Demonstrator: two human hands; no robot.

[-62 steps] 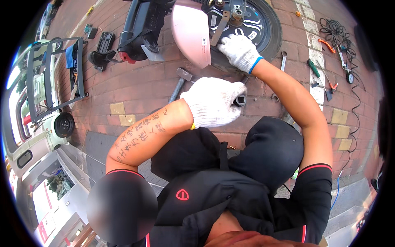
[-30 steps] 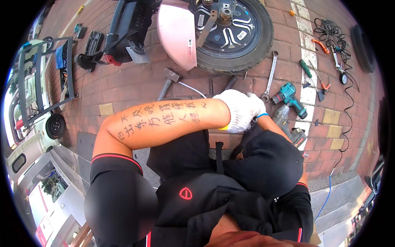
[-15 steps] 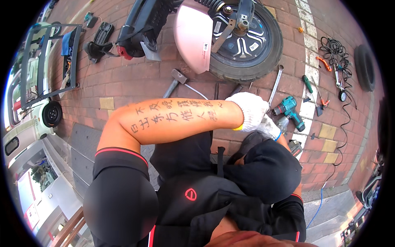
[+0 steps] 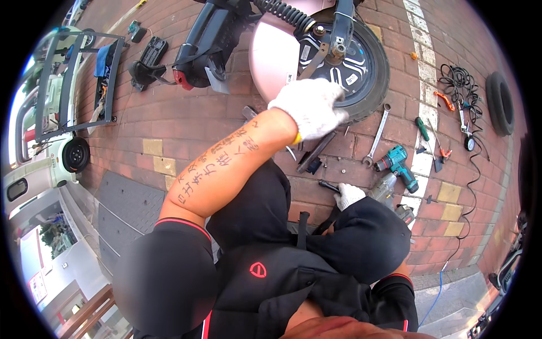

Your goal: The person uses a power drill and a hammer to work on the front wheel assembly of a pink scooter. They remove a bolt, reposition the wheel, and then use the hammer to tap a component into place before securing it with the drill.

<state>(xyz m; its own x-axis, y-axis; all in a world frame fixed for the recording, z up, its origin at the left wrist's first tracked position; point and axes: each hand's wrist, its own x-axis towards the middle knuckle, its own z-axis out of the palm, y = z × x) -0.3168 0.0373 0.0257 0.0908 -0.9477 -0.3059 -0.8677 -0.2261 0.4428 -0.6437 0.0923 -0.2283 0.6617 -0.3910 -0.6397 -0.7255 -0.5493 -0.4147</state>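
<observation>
My left hand (image 4: 313, 108), in a white knit glove, reaches over the lower edge of the scooter wheel (image 4: 370, 93). Its thumb stands apart from the bent fingers, and I see nothing held; the palm side is hidden. Low beside my knee, my right hand (image 4: 351, 195), also gloved, is closed round a black-handled tool (image 4: 328, 185) whose kind I cannot make out. The wheel has a black hub with white markings, next to a pink fender (image 4: 274, 56) and a coil shock absorber (image 4: 288, 14). A dark bar-shaped tool (image 4: 317, 151) lies below the tyre.
Right of the wheel lie a wrench (image 4: 378, 135), a teal cordless drill (image 4: 400, 168), a grey power tool (image 4: 385, 189) and a green-handled screwdriver (image 4: 422, 129). Farther right are a coiled black hose (image 4: 460, 82) and a loose tyre (image 4: 500, 104). A wheeled metal rack (image 4: 79, 85) stands left; a hammer (image 4: 249, 112) is partly covered by my forearm.
My hands, together at the right before, have parted. The left moved up and left to the wheel; the right drew lower and left, and a black-handled tool now shows in it.
</observation>
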